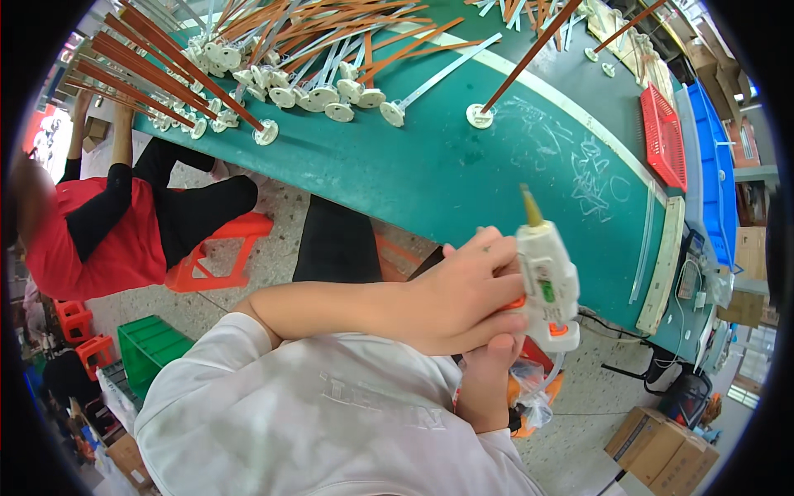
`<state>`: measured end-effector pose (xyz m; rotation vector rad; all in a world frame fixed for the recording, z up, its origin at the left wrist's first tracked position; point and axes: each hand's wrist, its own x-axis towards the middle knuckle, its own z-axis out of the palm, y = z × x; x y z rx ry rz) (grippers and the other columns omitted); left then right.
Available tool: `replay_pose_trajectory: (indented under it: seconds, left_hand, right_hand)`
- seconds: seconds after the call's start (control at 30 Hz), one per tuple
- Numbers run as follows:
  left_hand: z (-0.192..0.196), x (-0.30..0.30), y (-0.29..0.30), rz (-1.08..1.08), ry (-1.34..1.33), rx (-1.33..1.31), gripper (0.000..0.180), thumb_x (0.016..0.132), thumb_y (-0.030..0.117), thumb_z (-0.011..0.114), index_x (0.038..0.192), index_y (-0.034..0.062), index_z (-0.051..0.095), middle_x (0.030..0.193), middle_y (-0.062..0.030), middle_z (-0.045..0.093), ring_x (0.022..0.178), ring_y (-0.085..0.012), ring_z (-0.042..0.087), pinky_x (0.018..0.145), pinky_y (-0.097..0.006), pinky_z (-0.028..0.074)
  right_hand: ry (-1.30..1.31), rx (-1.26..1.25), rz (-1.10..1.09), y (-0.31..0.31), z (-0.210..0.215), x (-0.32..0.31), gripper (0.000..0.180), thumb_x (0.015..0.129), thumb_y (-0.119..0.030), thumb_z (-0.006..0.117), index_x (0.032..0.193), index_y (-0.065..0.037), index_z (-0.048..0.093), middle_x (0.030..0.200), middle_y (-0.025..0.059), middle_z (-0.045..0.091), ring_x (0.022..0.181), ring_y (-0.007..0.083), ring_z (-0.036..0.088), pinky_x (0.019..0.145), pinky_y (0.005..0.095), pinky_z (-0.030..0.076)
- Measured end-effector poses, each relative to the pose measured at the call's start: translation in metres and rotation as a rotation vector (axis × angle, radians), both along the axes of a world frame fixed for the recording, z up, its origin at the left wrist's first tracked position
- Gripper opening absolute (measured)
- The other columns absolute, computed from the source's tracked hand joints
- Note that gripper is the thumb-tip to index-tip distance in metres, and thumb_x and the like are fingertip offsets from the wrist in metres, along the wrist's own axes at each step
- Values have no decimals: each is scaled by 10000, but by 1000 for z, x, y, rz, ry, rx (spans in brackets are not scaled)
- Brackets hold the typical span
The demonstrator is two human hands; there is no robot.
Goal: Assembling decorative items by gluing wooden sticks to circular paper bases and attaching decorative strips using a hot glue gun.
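A white hot glue gun with an orange trigger and a yellowish nozzle points up toward the green table. My left hand reaches across my white sleeve and wraps around the gun's handle. My right hand sits just below it, with its thumb up against the butt of the gun and its fingers mostly hidden. The gun hangs off the table's near edge, over the floor.
Several brown and white sticks on round white bases lie piled on the table's far left. A red basket and blue bins stand at the right. Another person in red sits on an orange stool. A green crate and cardboard boxes stand on the floor.
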<state>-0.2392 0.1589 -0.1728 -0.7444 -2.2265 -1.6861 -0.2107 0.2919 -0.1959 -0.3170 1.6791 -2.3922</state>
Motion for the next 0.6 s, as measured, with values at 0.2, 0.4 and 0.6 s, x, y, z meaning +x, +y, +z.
replay_pose_trajectory:
  seconds: [0.2,0.4,0.6]
  left_hand:
    - [-9,-14,23,261,183,-90,209,872,187,688,938,-1,626,961,-122,484,870,-295,436,777,-417,382]
    - [-3,7,15,450,143,28,328,731,138,768,998,-22,666,1126,-195,565,949,-345,542,750,-417,492]
    - [-29,-75,-69,613,90,-316,267,817,184,778,985,6,671,1030,-192,684,971,-381,648,860,-448,523]
  right_hand:
    - [-29,-25,10,19,-13,-16,864,996,-681,403,1576,-64,234,1569,179,322,1401,404,419,1121,589,397]
    - [-206,-104,-216,1,7,-13,852,998,-700,392,1589,-111,217,1438,198,485,1230,299,572,988,434,492]
    - [137,-192,-77,40,-20,-36,575,1011,-325,562,1470,-46,356,1138,241,621,513,121,515,402,224,414]
